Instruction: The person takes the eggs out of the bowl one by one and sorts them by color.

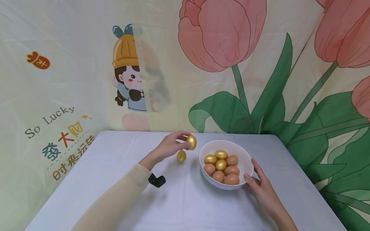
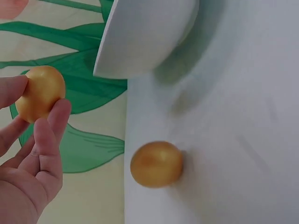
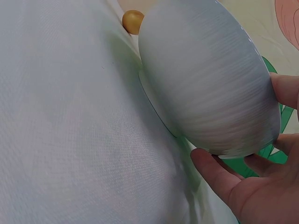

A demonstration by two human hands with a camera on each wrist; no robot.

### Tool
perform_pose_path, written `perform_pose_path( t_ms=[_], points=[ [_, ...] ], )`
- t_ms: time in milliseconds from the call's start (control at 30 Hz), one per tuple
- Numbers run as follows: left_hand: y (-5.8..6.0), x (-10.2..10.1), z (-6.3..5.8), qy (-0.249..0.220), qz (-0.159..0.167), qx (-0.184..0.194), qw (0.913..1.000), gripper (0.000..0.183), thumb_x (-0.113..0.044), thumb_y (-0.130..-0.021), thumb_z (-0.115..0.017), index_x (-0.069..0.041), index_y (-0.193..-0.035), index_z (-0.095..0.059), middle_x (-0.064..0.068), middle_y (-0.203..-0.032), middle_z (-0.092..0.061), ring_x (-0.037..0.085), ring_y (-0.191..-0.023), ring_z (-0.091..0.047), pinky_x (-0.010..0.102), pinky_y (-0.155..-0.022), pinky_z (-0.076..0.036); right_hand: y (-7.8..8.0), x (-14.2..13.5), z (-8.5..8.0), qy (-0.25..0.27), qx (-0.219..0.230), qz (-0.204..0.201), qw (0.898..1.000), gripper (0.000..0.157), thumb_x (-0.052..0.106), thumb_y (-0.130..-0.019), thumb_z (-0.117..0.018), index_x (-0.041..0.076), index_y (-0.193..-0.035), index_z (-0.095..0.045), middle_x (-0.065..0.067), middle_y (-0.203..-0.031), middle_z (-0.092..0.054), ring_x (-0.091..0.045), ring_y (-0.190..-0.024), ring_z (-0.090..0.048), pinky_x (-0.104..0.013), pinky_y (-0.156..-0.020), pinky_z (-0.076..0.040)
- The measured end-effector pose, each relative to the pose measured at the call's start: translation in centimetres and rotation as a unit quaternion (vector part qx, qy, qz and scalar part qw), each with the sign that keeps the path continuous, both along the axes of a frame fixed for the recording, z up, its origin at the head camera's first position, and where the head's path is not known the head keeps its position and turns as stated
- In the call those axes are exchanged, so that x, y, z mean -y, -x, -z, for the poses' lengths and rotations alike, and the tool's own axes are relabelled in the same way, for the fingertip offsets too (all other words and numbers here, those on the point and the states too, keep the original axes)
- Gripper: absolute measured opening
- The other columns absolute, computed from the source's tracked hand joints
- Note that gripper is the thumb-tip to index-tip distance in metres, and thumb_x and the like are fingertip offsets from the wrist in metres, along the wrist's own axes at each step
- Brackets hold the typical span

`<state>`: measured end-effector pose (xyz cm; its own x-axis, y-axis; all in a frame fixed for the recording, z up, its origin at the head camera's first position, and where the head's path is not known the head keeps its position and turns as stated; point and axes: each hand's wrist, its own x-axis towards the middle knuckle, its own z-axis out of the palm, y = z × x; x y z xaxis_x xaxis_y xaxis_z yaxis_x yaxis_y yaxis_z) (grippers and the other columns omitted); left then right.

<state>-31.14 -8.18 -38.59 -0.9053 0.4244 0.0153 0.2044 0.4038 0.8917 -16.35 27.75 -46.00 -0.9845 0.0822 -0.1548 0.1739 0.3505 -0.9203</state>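
A golden egg (image 1: 191,142) is pinched between the thumb and fingertips of my left hand (image 1: 170,145), above the table and left of the bowl. In the left wrist view this held egg (image 2: 42,93) shows above the palm. Below that hand, a second golden egg (image 1: 181,156) lies on the table, apart from the fingers. The white bowl (image 1: 245,154) holds several brown eggs (image 1: 231,179) and three golden eggs (image 1: 221,165). My right hand (image 1: 264,189) grips the bowl's right side, thumb at the rim and fingers against the outside wall (image 3: 205,84).
A white cloth (image 1: 179,205) covers the table. Behind it hangs a backdrop with pink tulips (image 1: 222,32), green leaves and a cartoon figure (image 1: 131,80). A black device (image 1: 157,180) sits at my left wrist.
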Motion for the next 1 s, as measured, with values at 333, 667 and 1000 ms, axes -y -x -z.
perform_pose_path(
  t_ms=[333, 667, 1000],
  points=[
    [0.6, 3.1, 1.6, 0.006, -0.02, 0.012, 0.9997, 0.047, -0.034, -0.098, -0.077, -0.027, -0.143, -0.063, 0.004, -0.131, -0.07, 0.023, -0.106, -0.075, 0.047, -0.103, -0.055, -0.1, 0.0, -0.1, 0.002, 0.0, 0.001, 1.0, 0.092, 0.052, -0.108, -0.058, 0.032, -0.171, 0.005, -0.02, -0.177, -0.002, -0.047, -0.152, -0.038, -0.044, -0.111, -0.049],
    [1.0, 5.9, 2.6, 0.019, -0.021, 0.029, 0.9992, 0.048, -0.032, -0.1, -0.075, -0.023, -0.145, -0.062, 0.006, -0.131, -0.07, 0.028, -0.109, -0.075, 0.049, -0.106, -0.05, 0.0, -0.1, -0.1, 0.0, 0.004, 0.003, 1.0, 0.093, 0.053, -0.107, -0.058, 0.031, -0.171, 0.006, -0.021, -0.177, -0.002, -0.049, -0.152, -0.037, -0.044, -0.111, -0.049],
    [1.4, 7.5, 3.8, 0.017, -0.013, 0.047, 0.9987, 0.047, -0.024, -0.1, -0.075, -0.014, -0.145, -0.063, 0.013, -0.131, -0.07, 0.035, -0.108, -0.075, 0.045, -0.1, -0.058, -0.1, -0.1, 0.0, 0.008, -0.003, 0.002, 1.0, 0.092, 0.051, -0.108, -0.058, 0.032, -0.171, 0.005, -0.02, -0.177, -0.002, -0.047, -0.152, -0.039, -0.04, -0.109, -0.052]
  ],
)
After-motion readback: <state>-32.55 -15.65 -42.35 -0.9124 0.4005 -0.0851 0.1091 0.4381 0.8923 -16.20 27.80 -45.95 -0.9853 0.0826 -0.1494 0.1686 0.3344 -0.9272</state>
